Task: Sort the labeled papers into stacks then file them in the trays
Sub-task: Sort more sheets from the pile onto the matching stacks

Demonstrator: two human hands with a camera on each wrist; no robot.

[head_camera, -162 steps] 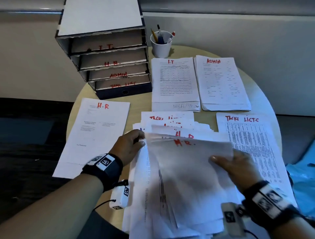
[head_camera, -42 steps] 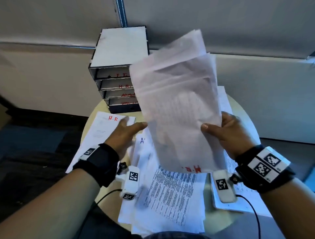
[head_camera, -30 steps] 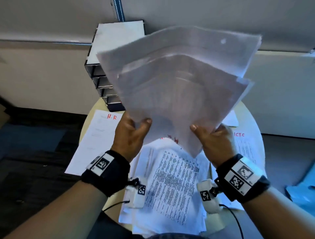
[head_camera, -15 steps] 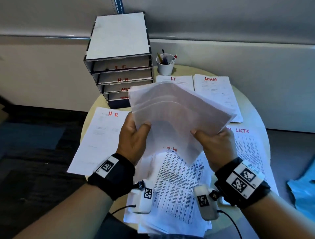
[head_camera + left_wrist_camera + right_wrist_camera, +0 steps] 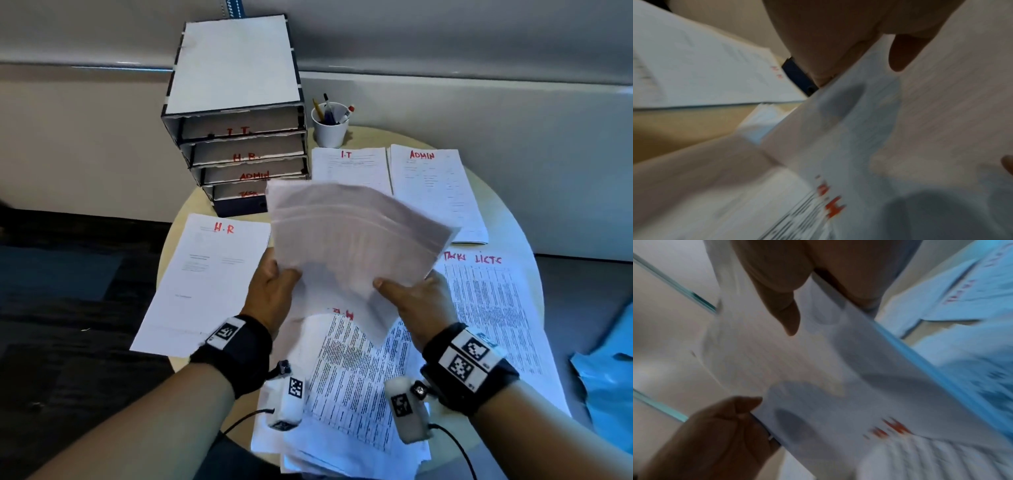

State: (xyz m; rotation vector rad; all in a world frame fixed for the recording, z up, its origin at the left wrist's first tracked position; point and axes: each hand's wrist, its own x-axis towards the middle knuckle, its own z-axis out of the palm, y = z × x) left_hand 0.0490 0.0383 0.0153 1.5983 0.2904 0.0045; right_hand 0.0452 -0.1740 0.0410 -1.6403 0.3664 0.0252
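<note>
A sheaf of papers (image 5: 346, 246) is gripped by the left hand (image 5: 274, 294) and right hand (image 5: 416, 303), thumbs on top, fingers curled beneath. It is held above the table (image 5: 507, 219), over the loose pile (image 5: 349, 383), near the trays (image 5: 239, 137)

We see the head view dim and cool-toned, fairly sharp at centre, with straight lines bowing toward the edges. A thin glare streak runs along the wall ledge (image 5: 144, 66). Both wrist views are heavily motion-blurred; grey finger shadows show through the held sheets (image 5: 818, 378), and their red lettering smears beyond reading.
</note>
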